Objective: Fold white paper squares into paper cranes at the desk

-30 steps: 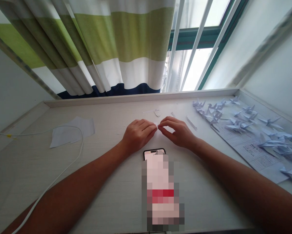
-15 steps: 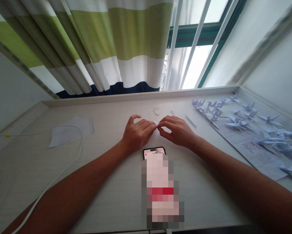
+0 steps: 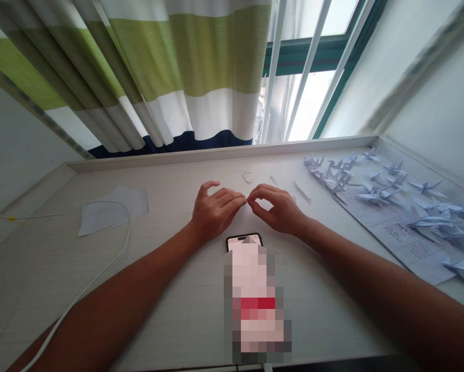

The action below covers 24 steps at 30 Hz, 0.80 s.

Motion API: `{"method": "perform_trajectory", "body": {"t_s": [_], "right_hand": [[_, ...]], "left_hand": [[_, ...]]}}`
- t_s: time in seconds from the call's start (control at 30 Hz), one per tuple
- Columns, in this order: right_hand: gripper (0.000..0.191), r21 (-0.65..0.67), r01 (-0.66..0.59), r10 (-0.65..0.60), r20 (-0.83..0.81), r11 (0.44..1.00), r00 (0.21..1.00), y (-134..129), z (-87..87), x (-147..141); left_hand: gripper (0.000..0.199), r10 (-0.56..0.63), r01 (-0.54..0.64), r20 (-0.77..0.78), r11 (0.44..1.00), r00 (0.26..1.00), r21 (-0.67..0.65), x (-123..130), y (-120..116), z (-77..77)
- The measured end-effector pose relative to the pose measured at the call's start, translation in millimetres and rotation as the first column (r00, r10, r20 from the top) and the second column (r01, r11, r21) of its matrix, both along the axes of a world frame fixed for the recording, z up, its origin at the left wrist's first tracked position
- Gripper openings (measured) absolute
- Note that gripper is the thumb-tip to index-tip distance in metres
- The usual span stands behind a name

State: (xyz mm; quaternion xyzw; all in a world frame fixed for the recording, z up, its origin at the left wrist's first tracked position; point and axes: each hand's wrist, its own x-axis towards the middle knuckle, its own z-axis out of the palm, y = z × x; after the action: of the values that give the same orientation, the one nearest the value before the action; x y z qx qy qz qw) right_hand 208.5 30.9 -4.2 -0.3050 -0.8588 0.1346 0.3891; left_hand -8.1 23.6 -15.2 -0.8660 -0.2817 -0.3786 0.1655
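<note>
In the middle of the table, my left hand (image 3: pixel 218 209) and my right hand (image 3: pixel 274 206) meet at the fingertips. My left fingers are pressed together, with one finger raised and bent. Thumb and forefinger of my right hand form a pinch against the left fingertips. Whatever lies between them is white or too small to make out against the pale tabletop. Just beyond the hands are thin white paper strips (image 3: pixel 303 191) and a curled paper scrap (image 3: pixel 248 177). A phone (image 3: pixel 244 238), mostly blurred out, lies in front of the hands.
Several folded white paper cranes (image 3: pixel 377 194) crowd the right side, some on a printed sheet (image 3: pixel 395 232). At the left lie white paper sheets (image 3: pixel 111 209) under a white cable (image 3: pixel 128 235) that crosses my left arm. A raised ledge (image 3: pixel 178 157) borders the table's back, below a curtain (image 3: pixel 216 62).
Both hands keep their pinch at nearly the same place. The right thumb and forefinger have arched slightly wider behind the tips. The whole view has shifted a little.
</note>
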Motion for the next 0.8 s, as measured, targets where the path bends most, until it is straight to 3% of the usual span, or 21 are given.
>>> {"method": "perform_trajectory", "body": {"t_s": [0.17, 0.37, 0.53, 0.8], "right_hand": [[0.01, 0.002, -0.037, 0.036, 0.105, 0.999, 0.994, 6, -1.9, 6], [0.016, -0.04, -0.064, 0.073, 0.338, 0.997, 0.938, 15, -7.5, 14], [0.016, -0.061, -0.066, 0.083, 0.356, 0.996, 0.931, 16, -9.2, 16], [0.016, -0.043, -0.075, 0.085, 0.356, 0.996, 0.931, 14, -9.1, 15]], "left_hand": [[0.012, -0.013, 0.011, -0.059, 0.999, 0.998, -0.041, -2, 3, -0.8], [0.019, -0.043, 0.01, -0.182, 0.984, 0.982, -0.177, -3, 9, -13.0], [0.023, -0.059, -0.014, -0.232, 0.953, 0.971, -0.301, -2, 6, -12.2], [0.024, -0.084, -0.022, -0.253, 0.92, 0.964, -0.39, -1, 2, -4.3]]}}
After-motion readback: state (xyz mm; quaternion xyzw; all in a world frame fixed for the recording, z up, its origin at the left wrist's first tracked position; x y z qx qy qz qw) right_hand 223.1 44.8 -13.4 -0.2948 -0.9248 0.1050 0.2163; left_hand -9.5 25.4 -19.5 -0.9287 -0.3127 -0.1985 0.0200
